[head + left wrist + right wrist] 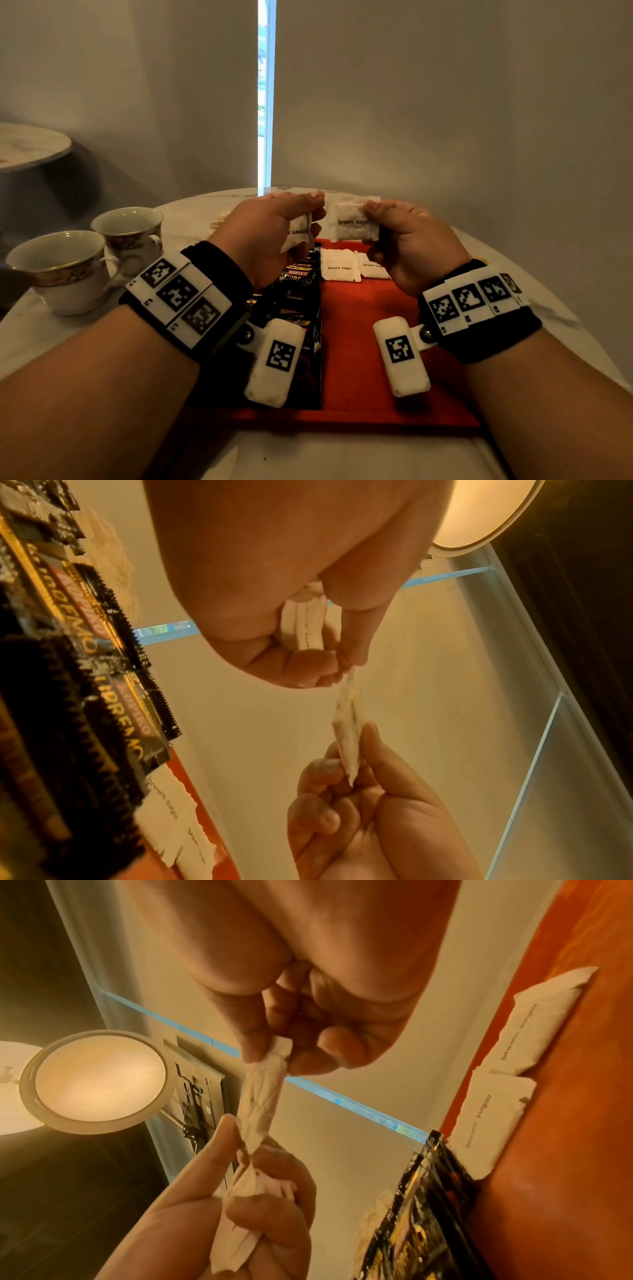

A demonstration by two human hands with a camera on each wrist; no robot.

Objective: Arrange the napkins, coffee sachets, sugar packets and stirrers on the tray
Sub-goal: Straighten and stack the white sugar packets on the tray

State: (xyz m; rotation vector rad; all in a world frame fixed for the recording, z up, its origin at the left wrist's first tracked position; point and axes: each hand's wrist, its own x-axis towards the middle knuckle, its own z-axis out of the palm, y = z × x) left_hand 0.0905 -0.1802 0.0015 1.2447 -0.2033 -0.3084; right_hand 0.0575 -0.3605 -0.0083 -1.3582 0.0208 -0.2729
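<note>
Both hands up over the far end of the red tray (356, 342); my right hand (411, 246) pinches one brown sugar packet (354, 224) by its right edge, thumb on top, fingers (253, 1031) beneath, print facing me and reading level; its long axis runs left to right, across the tray. My left hand (270, 236) is curled round a small bunch of spare packets (298, 236), print upside down; from the right wrist view these sit crumpled in the fist, the bunch's top touching the free end of the single packet; whether the left thumb also nips that end I cannot tell.

Relation that matters: the single packet hangs above and slightly beyond the two laid packets (352, 269), which lie flat side by side on the tray, just right of the column of black coffee sachets (298, 298); the tray's bare red floor runs toward me from them.

Judgement: the right hand is the nearer one to the sugar row, so it should carry the packet down, keeping the long axis crosswise to match the laid pair; the left acts as magazine only.

Two teacups (89, 253) stand on the table, left of the tray, well apart from the work. Napkins and stirrers: none on the tray that I can make out.
</note>
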